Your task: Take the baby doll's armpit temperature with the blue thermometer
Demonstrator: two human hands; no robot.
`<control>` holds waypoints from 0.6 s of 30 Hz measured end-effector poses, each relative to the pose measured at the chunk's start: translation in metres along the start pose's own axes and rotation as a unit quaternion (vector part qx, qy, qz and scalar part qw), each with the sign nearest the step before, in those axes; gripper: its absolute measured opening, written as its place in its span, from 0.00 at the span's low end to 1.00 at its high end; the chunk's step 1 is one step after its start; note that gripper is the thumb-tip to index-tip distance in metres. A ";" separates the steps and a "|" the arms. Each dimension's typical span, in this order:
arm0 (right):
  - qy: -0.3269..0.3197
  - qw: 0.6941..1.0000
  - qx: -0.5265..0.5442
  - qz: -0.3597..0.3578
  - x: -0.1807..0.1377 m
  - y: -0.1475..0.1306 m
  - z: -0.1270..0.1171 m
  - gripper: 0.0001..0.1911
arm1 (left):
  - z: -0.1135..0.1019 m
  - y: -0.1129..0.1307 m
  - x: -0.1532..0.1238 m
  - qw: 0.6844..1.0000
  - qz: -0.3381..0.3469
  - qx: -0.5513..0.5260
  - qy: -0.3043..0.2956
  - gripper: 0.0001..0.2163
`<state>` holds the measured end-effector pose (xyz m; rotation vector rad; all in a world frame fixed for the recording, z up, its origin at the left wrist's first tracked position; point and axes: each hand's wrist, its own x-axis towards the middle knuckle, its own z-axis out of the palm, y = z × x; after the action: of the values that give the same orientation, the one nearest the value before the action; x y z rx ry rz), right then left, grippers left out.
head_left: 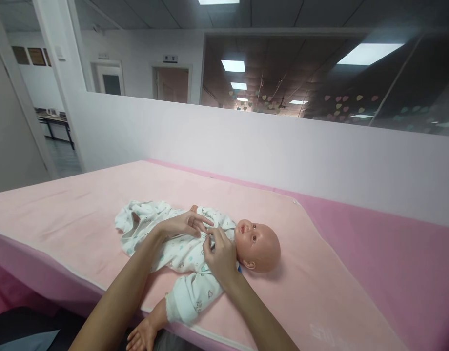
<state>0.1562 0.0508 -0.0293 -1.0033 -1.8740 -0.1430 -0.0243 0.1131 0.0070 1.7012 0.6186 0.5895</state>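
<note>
A baby doll (261,246) lies on its back, its head to the right, dressed in a white patterned romper (178,253). My left hand (188,224) rests over the doll's chest with its fingers stretched toward the right. Close beside it, my right hand (222,253) has its fingers curled together at the romper's front below the doll's neck. The fingertips of both hands nearly meet there, and the pinched bit of cloth is mostly hidden. One doll arm (154,317) reaches out over the near edge, its hand bare. The romper's legs look loose and bunched at the left.
A pink padded mat (312,282) covers the table under the doll, with its near edge close to my body. Behind it runs a low white wall (246,141) with glass above. A doorway at the left shows a desk (54,119).
</note>
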 end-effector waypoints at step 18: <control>-0.002 1.000 -0.011 -0.011 0.001 -0.001 -0.001 0.07 | 0.005 0.003 -0.001 0.999 0.029 -0.015 -0.029 0.25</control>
<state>0.1560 0.0498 -0.0278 -0.9998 -1.8902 -0.1756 -0.0213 0.1082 0.0085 1.7064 0.5191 0.5862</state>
